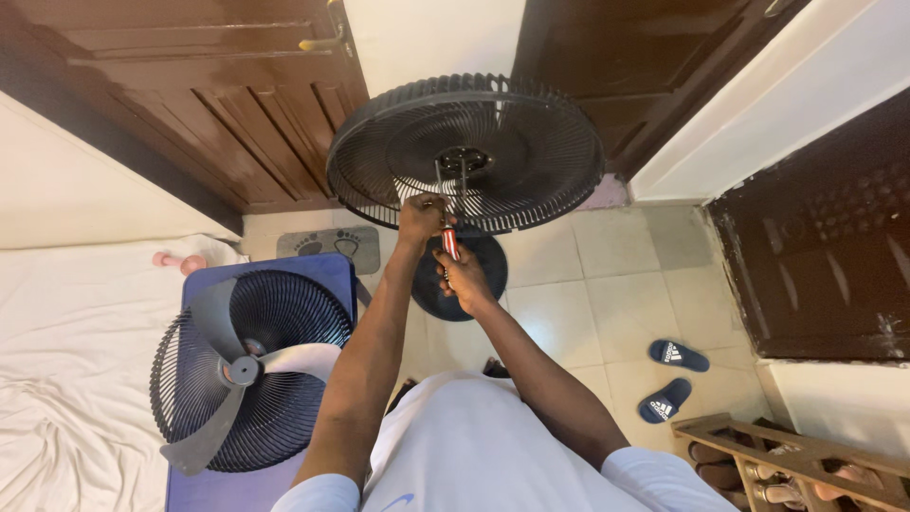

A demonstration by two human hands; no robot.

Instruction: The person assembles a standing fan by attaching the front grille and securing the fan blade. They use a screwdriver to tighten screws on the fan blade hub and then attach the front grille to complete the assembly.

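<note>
Tiled floor (616, 275), dark wooden doors far left and far right. Centre far: black rear fan guard (464, 152) on its stand, round base (474, 275) below on the tiles. Left hand (422, 216) closed at the guard's lower rim, apparently pinching a small part; too small to tell. Right hand (463, 275) just near of it, wrapped around a red-handled screwdriver (451, 243), tip pointing up toward the hub. Left near: blue stool (313, 270) carrying the front grille (284, 313) and grey fan blade (242, 372). Right: blue slippers (671, 374).
</note>
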